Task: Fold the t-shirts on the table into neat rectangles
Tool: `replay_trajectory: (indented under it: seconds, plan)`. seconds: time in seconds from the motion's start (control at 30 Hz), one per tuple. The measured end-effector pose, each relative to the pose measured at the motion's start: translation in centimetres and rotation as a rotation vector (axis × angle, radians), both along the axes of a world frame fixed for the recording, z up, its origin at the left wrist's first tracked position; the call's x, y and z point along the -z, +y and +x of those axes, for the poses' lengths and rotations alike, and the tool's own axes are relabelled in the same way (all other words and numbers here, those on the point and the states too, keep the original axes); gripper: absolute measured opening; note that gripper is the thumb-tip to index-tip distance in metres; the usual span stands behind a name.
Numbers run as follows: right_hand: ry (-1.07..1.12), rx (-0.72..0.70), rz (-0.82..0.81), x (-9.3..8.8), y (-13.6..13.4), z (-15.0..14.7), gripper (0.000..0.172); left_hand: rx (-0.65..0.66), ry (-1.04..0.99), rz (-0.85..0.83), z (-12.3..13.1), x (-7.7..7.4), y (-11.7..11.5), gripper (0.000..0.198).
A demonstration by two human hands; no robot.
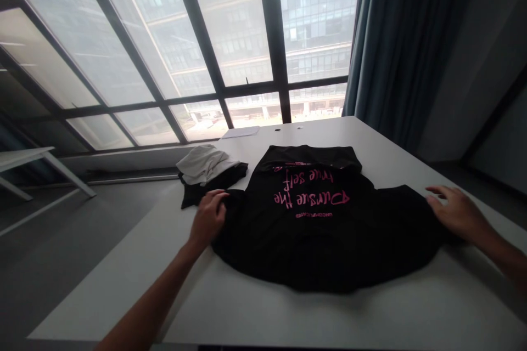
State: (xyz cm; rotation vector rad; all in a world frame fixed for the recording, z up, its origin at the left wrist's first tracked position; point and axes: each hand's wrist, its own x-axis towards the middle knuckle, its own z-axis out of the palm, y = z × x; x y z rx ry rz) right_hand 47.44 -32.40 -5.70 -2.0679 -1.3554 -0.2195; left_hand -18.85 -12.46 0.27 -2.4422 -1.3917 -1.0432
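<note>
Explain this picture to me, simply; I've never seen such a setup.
There is no machine here: these are a person's bare hands, seen by a camera worn on the head, looking forward and down. On the white table a black T-shirt lies spread, its pink lettering upside down to the camera and its far end folded over. The left hand is at one sleeve, the right hand at the other; whether either grips is unclear. Left of the shirt, a pale cloth lies on a black one.
</note>
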Motion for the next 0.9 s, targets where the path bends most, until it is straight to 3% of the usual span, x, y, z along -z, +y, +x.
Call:
replay_trajectory:
  seconds: [0.1, 0.2, 0.3, 0.4, 0.5, 0.6, 0.7, 0.8, 0.9]
  plan:
    - [-0.070, -0.130, -0.021, -0.4, 2.9, -4.9, 0.050, 0.284, 0.220, -0.203, 3.9, 1.0, 0.0, 0.039]
    - [-0.103, -0.219, -0.088, 1.3, 3.6, -7.2, 0.057, 0.290, 0.324, -0.295, 4.7, 3.2, 0.8, 0.046]
    - [-0.069, -0.262, -0.222, 2.9, 2.7, -6.7, 0.063, 0.252, 0.302, -0.410, 3.4, 4.5, 1.4, 0.051]
    - [0.001, -0.248, -0.249, 2.2, 2.6, -5.3, 0.056, 0.288, 0.205, -0.498, 2.8, 3.1, 2.0, 0.050]
    - [0.053, -0.164, -0.202, -0.9, 5.7, -4.1, 0.044, 0.301, 0.140, -0.506, 4.5, -0.3, 4.3, 0.043]
    - [0.086, -0.071, -0.259, -4.3, 12.1, -3.0, 0.037, 0.244, 0.109, -0.458, 7.9, -3.4, 9.8, 0.033]
    - [0.116, -0.033, -0.315, -6.4, 19.5, -1.9, 0.025, 0.112, 0.098, -0.432, 11.5, -5.0, 17.3, 0.025]
    - [0.269, 0.049, -0.377, -6.9, 25.7, -1.1, 0.013, -0.021, 0.072, -0.454, 14.5, -5.3, 24.6, 0.020]
    - [0.537, 0.083, -0.347, -6.4, 30.1, -0.6, 0.017, -0.097, 0.064, -0.477, 16.7, -4.4, 30.2, 0.013]
